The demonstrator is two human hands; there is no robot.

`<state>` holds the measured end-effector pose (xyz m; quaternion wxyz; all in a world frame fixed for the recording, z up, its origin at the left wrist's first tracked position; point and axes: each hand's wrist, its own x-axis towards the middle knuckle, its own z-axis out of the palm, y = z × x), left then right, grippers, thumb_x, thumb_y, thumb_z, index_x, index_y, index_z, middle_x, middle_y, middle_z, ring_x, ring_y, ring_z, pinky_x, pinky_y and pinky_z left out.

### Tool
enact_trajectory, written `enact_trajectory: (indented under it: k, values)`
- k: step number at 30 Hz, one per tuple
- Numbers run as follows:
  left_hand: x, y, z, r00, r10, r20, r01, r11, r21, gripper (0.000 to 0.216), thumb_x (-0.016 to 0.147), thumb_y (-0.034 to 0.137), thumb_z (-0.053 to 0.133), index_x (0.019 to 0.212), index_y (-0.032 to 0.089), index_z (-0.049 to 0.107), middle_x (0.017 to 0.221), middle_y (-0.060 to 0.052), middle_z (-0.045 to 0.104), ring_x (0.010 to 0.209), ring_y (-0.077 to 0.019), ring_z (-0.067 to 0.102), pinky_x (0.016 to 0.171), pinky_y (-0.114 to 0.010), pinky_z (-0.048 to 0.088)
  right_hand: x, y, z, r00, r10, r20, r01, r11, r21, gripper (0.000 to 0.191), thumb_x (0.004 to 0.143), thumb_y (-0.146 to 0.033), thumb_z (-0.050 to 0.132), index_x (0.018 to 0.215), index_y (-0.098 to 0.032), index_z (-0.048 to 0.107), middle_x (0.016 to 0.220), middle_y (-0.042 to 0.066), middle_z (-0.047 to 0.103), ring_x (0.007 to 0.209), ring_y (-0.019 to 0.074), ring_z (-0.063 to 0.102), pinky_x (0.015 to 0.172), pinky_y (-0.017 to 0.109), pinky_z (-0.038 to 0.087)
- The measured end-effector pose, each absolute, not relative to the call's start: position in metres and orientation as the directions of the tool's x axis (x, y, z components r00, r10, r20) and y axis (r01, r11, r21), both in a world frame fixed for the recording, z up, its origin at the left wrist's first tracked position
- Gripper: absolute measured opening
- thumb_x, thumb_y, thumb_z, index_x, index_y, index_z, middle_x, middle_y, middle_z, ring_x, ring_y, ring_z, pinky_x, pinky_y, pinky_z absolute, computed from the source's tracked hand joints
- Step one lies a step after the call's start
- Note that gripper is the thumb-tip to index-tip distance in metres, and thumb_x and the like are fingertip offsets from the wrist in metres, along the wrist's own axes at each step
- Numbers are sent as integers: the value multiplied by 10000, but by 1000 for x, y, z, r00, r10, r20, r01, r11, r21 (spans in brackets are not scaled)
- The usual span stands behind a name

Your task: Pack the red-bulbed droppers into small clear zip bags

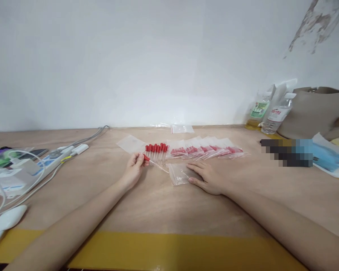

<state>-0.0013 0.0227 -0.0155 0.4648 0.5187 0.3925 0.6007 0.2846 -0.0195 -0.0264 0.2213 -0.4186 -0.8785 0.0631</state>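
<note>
A dropper with a red rubber bulb and a thin clear tube [159, 166] is pinched by its bulb end in my left hand [134, 170]. Its tip points right and reaches the left edge of a small clear plastic bag [179, 175] that lies flat on the table. My right hand [207, 178] rests on the bag's right side, fingers stretched out and the thumb apart. Just beyond my left hand several more red-bulbed droppers [156, 148] lie side by side, bulbs away from me. To their right, several clear bags with red-bulbed droppers inside [206, 148] overlap in a row.
Flat bags lie behind the droppers [130, 143] and by the wall [182, 129]. At left are a power strip [49, 160], chargers [14, 180] and cables. Bottles [278, 114], a grey bag [313, 113] and a blue packet [327, 156] occupy the right.
</note>
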Motion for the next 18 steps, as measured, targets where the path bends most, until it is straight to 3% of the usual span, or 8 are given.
enact_trajectory:
  k: [6, 10, 13, 18]
  values:
    - [9, 16, -18, 95, 974, 204, -194, -183, 964, 343, 671, 431, 657, 797, 155, 496, 767, 13, 575, 721, -91, 558, 749, -252, 465, 285, -20, -26, -554, 766, 324, 711, 639, -294, 529, 851, -500, 381, 1265, -177, 434, 1277, 103, 464, 1162, 262, 402, 973, 457, 327]
    - [13, 3, -18, 344, 922, 178, 7, -192, 981, 281, 725, 366, 628, 865, 159, 501, 875, -32, 612, 829, -140, 583, 800, -303, 450, 284, -20, -26, -543, 762, 353, 708, 642, -295, 514, 844, -494, 401, 1247, -180, 452, 1257, 107, 481, 1148, 264, 416, 962, 462, 336]
    - [18, -7, -16, 480, 848, 225, 174, -343, 923, 210, 772, 319, 582, 884, 157, 507, 901, -53, 615, 830, -154, 579, 773, -307, 447, 282, -21, -26, -531, 758, 378, 703, 644, -302, 497, 841, -489, 413, 1226, -180, 472, 1238, 109, 496, 1124, 261, 438, 943, 457, 355]
    - [28, -17, -10, 557, 756, 343, 400, -606, 687, 162, 834, 289, 476, 940, 177, 527, 924, -41, 591, 855, -156, 544, 792, -297, 418, 274, -28, -26, -527, 759, 383, 707, 641, -298, 476, 846, -458, 423, 1222, -171, 476, 1236, 111, 499, 1122, 256, 442, 942, 447, 358]
